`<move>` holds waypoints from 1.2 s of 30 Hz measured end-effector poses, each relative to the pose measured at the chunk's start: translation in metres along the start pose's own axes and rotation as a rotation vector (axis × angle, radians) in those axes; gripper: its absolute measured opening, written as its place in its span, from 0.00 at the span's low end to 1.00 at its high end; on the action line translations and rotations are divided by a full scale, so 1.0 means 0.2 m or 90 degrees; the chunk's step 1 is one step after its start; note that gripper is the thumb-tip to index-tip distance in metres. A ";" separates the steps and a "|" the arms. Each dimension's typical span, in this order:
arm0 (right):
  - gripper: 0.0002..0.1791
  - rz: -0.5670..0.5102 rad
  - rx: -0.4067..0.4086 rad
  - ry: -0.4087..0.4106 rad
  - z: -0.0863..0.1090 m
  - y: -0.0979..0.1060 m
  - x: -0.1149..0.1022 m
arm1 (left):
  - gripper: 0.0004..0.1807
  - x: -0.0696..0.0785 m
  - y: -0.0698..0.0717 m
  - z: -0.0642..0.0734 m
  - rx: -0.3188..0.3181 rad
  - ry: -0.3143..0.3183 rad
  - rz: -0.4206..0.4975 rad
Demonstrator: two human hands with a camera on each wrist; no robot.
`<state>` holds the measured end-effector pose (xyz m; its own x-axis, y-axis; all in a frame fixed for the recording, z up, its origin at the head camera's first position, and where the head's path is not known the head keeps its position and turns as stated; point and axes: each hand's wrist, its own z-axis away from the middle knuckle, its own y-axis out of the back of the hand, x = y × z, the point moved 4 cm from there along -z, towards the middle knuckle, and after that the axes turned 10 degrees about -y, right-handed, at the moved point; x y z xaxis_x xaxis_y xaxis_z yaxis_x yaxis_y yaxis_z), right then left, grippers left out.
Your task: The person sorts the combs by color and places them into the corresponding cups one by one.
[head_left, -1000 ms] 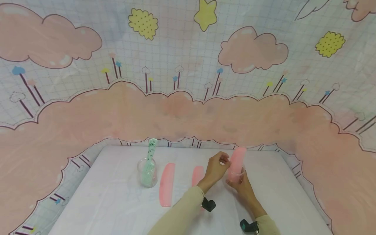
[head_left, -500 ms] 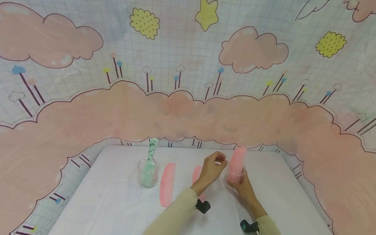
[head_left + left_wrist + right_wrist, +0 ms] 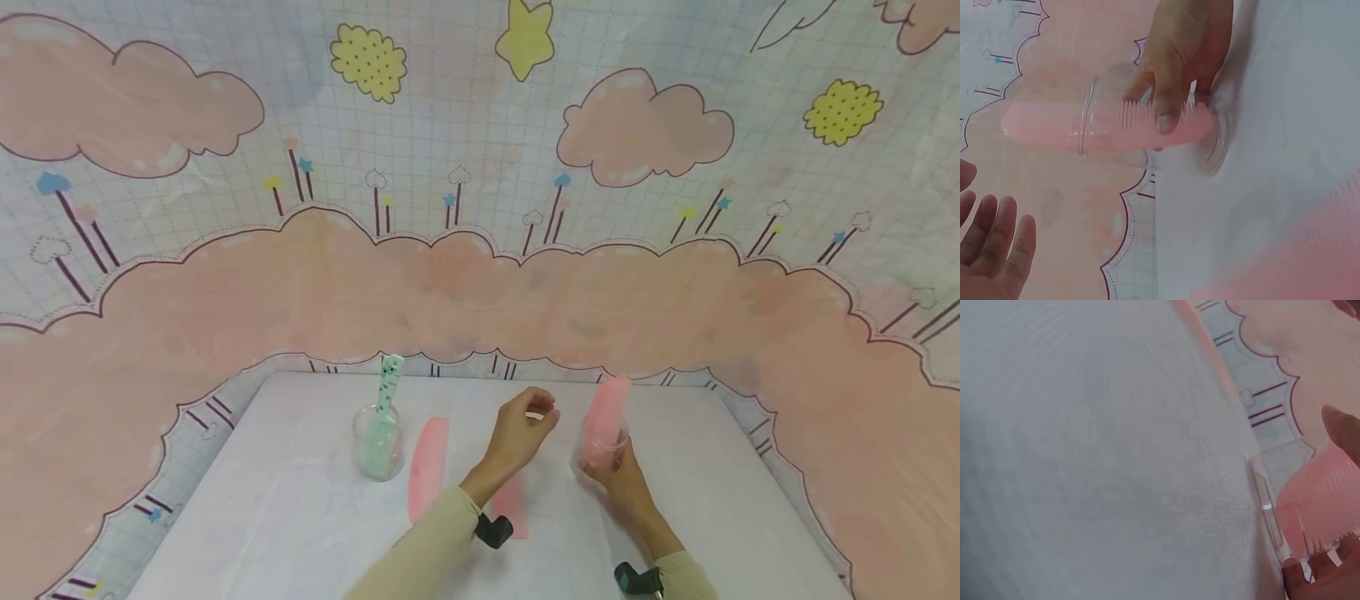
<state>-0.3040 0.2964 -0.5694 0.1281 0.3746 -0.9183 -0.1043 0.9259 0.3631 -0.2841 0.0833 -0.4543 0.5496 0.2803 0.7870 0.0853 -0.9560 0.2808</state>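
Note:
My right hand (image 3: 617, 477) grips a clear cup (image 3: 577, 454) on the right of the table, its thumb and fingers round the wall. A pink comb (image 3: 609, 404) stands tilted inside that cup, its upper end above the rim. The left wrist view shows this comb (image 3: 1041, 125) through the clear wall, teeth toward the right hand's palm. My left hand (image 3: 517, 429) hovers left of the cup, apart from it and holding nothing; its fingers (image 3: 1007, 219) are spread and relaxed. Below the left wrist lies another pink comb (image 3: 510, 504), partly hidden by the arm.
Further left, a pink comb (image 3: 429, 467) lies flat, its lower end hidden by the left sleeve. A second clear cup (image 3: 360, 442) stands beyond it, with a green patterned-handle comb (image 3: 384, 412) leaning inside. The white table (image 3: 247, 517) ends at a printed cloth backdrop (image 3: 480, 300).
My left hand has let go of the pink comb's upper end and moved left, away from the cup. The right hand and its cup have stayed nearly still.

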 end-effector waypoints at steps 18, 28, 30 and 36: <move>0.55 0.000 -0.003 0.028 0.00 0.01 -0.03 | 0.10 -0.20 0.14 0.10 0.018 0.058 -0.042; 0.55 -0.008 -0.007 0.025 0.00 0.01 -0.02 | 0.19 -0.29 0.16 0.18 -0.010 0.107 -0.066; 0.55 -0.014 -0.010 0.027 0.00 0.00 -0.01 | 0.21 -0.31 0.16 0.20 -0.017 0.124 -0.075; 0.52 -0.026 -0.009 0.041 0.00 -0.01 -0.01 | 0.24 -0.35 0.16 0.24 -0.023 0.166 -0.108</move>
<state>-0.3043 0.2941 -0.5675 0.0685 0.3317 -0.9409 -0.1136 0.9396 0.3230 -0.2802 0.0291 -0.5266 0.2974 0.4526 0.8407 0.1252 -0.8914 0.4356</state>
